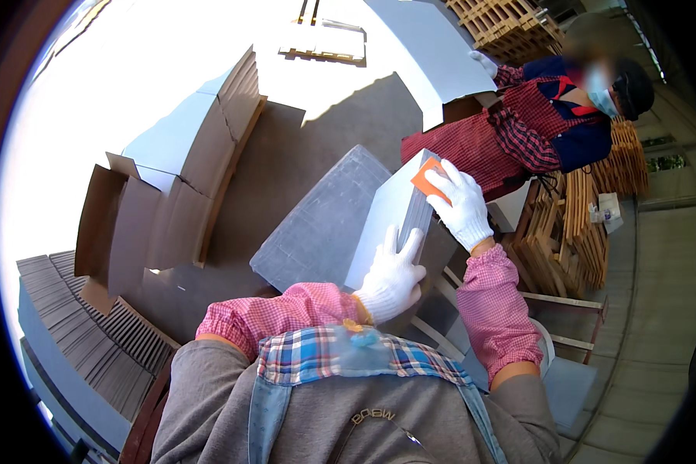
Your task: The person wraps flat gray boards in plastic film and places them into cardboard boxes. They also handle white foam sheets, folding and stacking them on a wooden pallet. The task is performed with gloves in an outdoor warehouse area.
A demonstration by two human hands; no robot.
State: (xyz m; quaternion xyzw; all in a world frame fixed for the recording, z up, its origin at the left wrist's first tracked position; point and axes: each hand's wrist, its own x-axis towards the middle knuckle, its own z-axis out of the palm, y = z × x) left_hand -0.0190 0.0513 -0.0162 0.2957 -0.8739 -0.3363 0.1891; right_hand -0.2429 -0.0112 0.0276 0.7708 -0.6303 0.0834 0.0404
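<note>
Right hand (pixel 462 205), white-gloved: fingers bent, pinching an orange pad (pixel 423 182) against the far end of a board stack (pixel 380 224). Left hand (pixel 392 281), white-gloved: fingers spread, two extended along the stack's near part. Stack: pale, many-layered, set on a grey tabletop (pixel 309 224). Beyond: co-worker (pixel 522 127) in red checks, beside a large white panel (pixel 417 42). Right: wooden frames (pixel 580 224), piled.

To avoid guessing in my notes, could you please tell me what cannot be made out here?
Head view: part of orange block, covered by the right hand.
Head view: palm of left hand, hidden by its back.
Head view: co-worker's head, blurred.
Head view: grey sweatshirt, cut off by lower edge.
</note>
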